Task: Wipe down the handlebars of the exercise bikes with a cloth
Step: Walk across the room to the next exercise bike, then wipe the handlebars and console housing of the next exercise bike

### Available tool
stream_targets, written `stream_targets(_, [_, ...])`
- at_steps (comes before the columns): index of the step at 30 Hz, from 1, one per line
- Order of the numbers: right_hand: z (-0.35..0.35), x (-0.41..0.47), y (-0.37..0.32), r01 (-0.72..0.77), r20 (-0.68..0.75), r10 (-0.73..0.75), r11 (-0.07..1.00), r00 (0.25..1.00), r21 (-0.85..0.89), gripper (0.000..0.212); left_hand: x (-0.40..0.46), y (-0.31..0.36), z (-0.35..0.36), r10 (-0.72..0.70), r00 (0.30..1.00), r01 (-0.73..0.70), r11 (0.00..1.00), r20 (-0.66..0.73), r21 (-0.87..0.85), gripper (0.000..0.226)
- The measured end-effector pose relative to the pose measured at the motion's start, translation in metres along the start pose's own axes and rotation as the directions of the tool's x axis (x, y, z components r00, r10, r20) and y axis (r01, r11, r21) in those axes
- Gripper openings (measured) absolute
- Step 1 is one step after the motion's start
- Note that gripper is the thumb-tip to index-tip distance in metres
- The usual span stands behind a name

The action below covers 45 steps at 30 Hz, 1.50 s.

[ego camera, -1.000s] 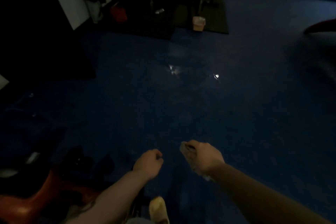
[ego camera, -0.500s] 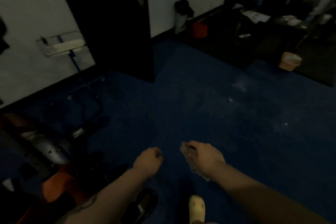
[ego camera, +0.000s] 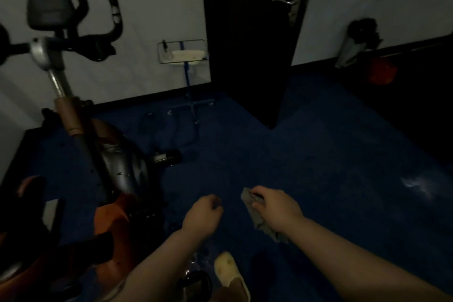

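An exercise bike (ego camera: 117, 171) with an orange and grey body stands at the left in the dim room. Its black handlebars (ego camera: 98, 49) and grey console (ego camera: 49, 7) rise near the white wall at the upper left. My right hand (ego camera: 277, 208) is closed around a grey cloth (ego camera: 259, 223) low in the middle, over the blue floor. My left hand (ego camera: 203, 216) is a fist beside it with nothing visible in it. Both hands are well below and to the right of the handlebars, touching no part of the bike.
A dark open door (ego camera: 247, 39) stands at centre back. A flat mop on a blue handle (ego camera: 182, 52) leans against the wall left of the door. A red bucket (ego camera: 382, 73) and a grey bin (ego camera: 353, 49) sit at the right wall. My light slipper (ego camera: 230, 272) shows below.
My view has swung left: the door and mop slid rightward and the bike's handlebars and console came into sight. My hands kept their pose, the right one still on the cloth.
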State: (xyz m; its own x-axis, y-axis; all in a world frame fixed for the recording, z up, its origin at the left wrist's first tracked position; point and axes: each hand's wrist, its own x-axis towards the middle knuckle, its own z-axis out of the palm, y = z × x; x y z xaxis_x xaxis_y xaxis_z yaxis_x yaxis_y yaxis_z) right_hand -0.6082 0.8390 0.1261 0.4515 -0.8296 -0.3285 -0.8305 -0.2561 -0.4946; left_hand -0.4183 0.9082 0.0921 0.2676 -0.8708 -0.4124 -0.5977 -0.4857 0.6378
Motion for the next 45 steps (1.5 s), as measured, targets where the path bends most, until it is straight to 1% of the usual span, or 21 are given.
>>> stream_targets(9, [-0.035,0.145,-0.066,0.197,0.081,-0.191,0.978,0.978,-0.071,0.028,0.096,-0.005,-0.072,-0.122,0.972,0.084,0.978,-0.199,-0.19,0.029])
stream_targets(13, [-0.044,0.198,-0.1,0.267,0.096,-0.259,0.961,0.961,-0.078,0.028,0.133,-0.006,-0.109,-0.166,0.949,0.115,0.973,-0.266,-0.199,0.031])
stream_targets(19, [-0.05,0.259,-0.139,0.35,0.159,-0.34,0.936,0.927,-0.034,0.027,0.164,-0.008,-0.15,-0.248,0.916,0.177,0.955,-0.315,-0.239,0.03])
stream_targets(22, [-0.055,0.302,-0.161,0.399,0.176,-0.387,0.916,0.905,-0.035,0.025,0.186,-0.011,-0.174,-0.283,0.882,0.201,0.949,-0.376,-0.245,0.03])
stream_targets(26, [-0.071,0.364,-0.199,0.509,0.225,-0.492,0.86,0.841,-0.02,0.025,0.22,-0.008,-0.212,-0.334,0.798,0.204,0.933,-0.501,-0.298,0.026])
stream_targets(29, [-0.086,0.406,-0.225,0.582,0.213,-0.571,0.813,0.793,0.015,0.024,0.247,-0.007,-0.243,-0.369,0.737,0.197,0.919,-0.566,-0.342,0.027])
stream_targets(31, [-0.096,0.43,-0.243,0.622,0.194,-0.615,0.783,0.764,0.034,0.023,0.261,-0.003,-0.263,-0.387,0.68,0.151,0.905,-0.623,-0.398,0.028])
stream_targets(34, [-0.106,0.456,-0.278,0.679,0.162,-0.686,0.726,0.709,0.108,0.021,0.271,0.0,-0.288,-0.419,0.573,0.027,0.868,-0.704,-0.495,0.025])
stream_targets(36, [-0.111,0.466,-0.308,0.711,0.095,-0.738,0.671,0.669,0.209,0.021,0.269,-0.002,-0.301,-0.45,0.503,-0.053,0.836,-0.738,-0.547,0.024])
stream_targets(38, [-0.116,0.474,-0.345,0.767,-0.053,-0.788,0.578,0.613,0.279,0.022,0.268,-0.008,-0.32,-0.477,0.41,-0.098,0.825,-0.777,-0.557,0.023])
stream_targets(39, [-0.118,0.478,-0.367,0.807,-0.134,-0.811,0.521,0.57,0.279,0.023,0.268,-0.011,-0.333,-0.488,0.365,-0.132,0.816,-0.793,-0.563,0.023])
stream_targets(41, [-0.12,0.484,-0.412,0.889,-0.247,-0.857,0.409,0.452,0.205,0.025,0.272,-0.018,-0.361,-0.5,0.288,-0.22,0.796,-0.817,-0.564,0.023])
stream_targets(42, [-0.117,0.487,-0.433,0.919,-0.268,-0.879,0.368,0.394,0.144,0.025,0.275,-0.021,-0.375,-0.504,0.263,-0.251,0.788,-0.823,-0.563,0.024])
stream_targets(43, [-0.113,0.49,-0.451,0.938,-0.27,-0.899,0.339,0.346,0.072,0.025,0.277,-0.023,-0.389,-0.509,0.253,-0.275,0.777,-0.823,-0.566,0.024])
stream_targets(44, [-0.105,0.494,-0.467,0.945,-0.253,-0.915,0.328,0.314,-0.014,0.024,0.28,-0.025,-0.401,-0.506,0.244,-0.302,0.771,-0.827,-0.561,0.024])
stream_targets(45, [-0.095,0.496,-0.48,0.937,-0.224,-0.927,0.33,0.3,-0.113,0.024,0.283,-0.028,-0.411,-0.494,0.238,-0.335,0.767,-0.837,-0.548,0.024])
